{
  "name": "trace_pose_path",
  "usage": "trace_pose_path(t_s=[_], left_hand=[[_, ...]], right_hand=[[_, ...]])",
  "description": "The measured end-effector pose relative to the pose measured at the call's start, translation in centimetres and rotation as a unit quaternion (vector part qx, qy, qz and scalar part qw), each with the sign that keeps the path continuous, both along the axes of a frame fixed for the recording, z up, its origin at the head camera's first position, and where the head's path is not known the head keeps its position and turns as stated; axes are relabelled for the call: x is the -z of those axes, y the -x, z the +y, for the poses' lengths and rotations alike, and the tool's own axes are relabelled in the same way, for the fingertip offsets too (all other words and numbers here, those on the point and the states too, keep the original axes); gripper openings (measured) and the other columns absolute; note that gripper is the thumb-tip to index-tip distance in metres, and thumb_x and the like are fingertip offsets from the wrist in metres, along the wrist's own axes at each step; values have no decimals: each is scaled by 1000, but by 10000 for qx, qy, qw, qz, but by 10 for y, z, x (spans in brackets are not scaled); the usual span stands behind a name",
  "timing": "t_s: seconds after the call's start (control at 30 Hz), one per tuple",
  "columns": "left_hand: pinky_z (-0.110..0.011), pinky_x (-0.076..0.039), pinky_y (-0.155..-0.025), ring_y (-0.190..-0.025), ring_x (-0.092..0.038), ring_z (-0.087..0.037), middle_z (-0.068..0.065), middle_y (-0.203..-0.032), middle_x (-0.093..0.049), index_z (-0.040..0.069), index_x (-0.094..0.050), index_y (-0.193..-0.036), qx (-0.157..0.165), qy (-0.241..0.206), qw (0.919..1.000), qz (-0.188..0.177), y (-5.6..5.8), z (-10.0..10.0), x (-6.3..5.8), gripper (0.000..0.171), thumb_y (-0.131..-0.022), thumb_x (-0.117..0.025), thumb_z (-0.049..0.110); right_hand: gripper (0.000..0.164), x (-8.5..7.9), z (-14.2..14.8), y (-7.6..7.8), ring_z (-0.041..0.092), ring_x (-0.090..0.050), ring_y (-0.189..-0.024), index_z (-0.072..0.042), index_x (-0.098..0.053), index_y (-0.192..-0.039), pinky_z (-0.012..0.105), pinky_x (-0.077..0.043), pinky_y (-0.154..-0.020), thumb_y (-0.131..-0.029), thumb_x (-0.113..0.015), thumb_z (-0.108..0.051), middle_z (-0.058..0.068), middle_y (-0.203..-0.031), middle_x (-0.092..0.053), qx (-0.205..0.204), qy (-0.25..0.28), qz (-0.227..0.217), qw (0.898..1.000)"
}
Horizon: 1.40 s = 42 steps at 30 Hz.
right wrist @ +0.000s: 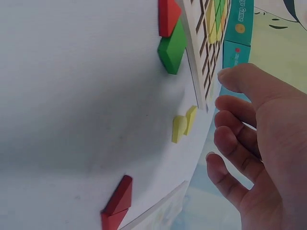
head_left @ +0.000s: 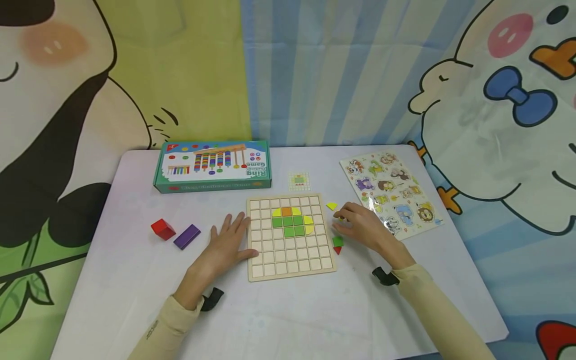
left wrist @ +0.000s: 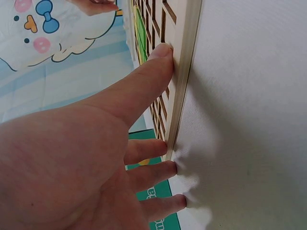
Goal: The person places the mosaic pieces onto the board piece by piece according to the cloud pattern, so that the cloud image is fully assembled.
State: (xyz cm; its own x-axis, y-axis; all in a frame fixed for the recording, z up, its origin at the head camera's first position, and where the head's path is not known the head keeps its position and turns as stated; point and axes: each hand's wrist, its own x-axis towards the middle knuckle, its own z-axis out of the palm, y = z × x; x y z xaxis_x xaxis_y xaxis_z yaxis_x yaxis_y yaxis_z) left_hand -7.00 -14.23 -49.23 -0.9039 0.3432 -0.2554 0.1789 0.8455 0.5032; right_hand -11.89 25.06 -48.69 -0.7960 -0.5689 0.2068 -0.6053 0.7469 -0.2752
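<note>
A wooden grid board lies mid-table, with green squares, an orange square and yellow curved pieces set in its upper part. My left hand rests at the board's left edge, fingers spread straight and thumb on the rim. Above the table just right of the board hovers my right hand, fingers loosely bent and thumb apart, holding nothing. Close to it lie two yellow pieces. A green piece and a red triangle lie nearer me. The right wrist view also shows red pieces.
Behind the board lies a small pattern card. A green game box stands at the back left, and an animal sticker sheet lies at the right. A red block and a purple block sit left of the board.
</note>
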Motion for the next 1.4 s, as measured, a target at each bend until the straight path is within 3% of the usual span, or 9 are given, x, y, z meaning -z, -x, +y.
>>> trace_pose_path(t_s=[0.3,0.53,0.8,1.17,1.4], left_hand=[[-81,-5,-112,-155,-5,-49,-20,-169,-16,6,-25,-161,-10,-29,10000,26,-1,-2,-1,98,-88,-77,44],[-82,-8,-111,-155,-7,-50,-21,-168,-18,5,-27,-160,-8,-14,9999,112,-1,-3,-4,96,-88,-77,43],[-81,-6,-112,-155,-6,-50,-21,-169,-17,5,-26,-160,-32,-56,10000,52,-1,-2,-3,95,-89,-77,42],[-81,-6,-112,-155,-6,-49,-20,-169,-17,6,-26,-160,-35,-44,10000,55,-1,-3,-1,97,-87,-78,44],[-81,-6,-112,-155,-6,-49,-20,-169,-16,6,-25,-161,2,-38,10000,19,0,-1,-1,97,-88,-77,43]], right_hand=[[28,2,13,-26,15,-66,-86,-7,-77,-106,33,-57,-74,-84,-84,-23,4,-99,-69,-47,-150,-258,9995],[36,7,16,-36,10,-63,-85,-11,-76,-114,28,-55,-72,-81,-85,-23,0,-100,-69,-62,-368,-445,9983],[30,12,14,-38,10,-62,-82,-11,-77,-108,27,-54,-70,-80,-86,-19,0,-98,-68,-76,-267,-447,9986],[27,17,16,-37,12,-67,-90,-9,-76,-105,31,-58,-79,-82,-84,-20,0,-99,-70,43,-289,-192,9994],[27,13,20,-30,13,-64,-84,-7,-75,-103,30,-57,-72,-81,-84,-21,2,-96,-69,-14,-59,-52,10000]])
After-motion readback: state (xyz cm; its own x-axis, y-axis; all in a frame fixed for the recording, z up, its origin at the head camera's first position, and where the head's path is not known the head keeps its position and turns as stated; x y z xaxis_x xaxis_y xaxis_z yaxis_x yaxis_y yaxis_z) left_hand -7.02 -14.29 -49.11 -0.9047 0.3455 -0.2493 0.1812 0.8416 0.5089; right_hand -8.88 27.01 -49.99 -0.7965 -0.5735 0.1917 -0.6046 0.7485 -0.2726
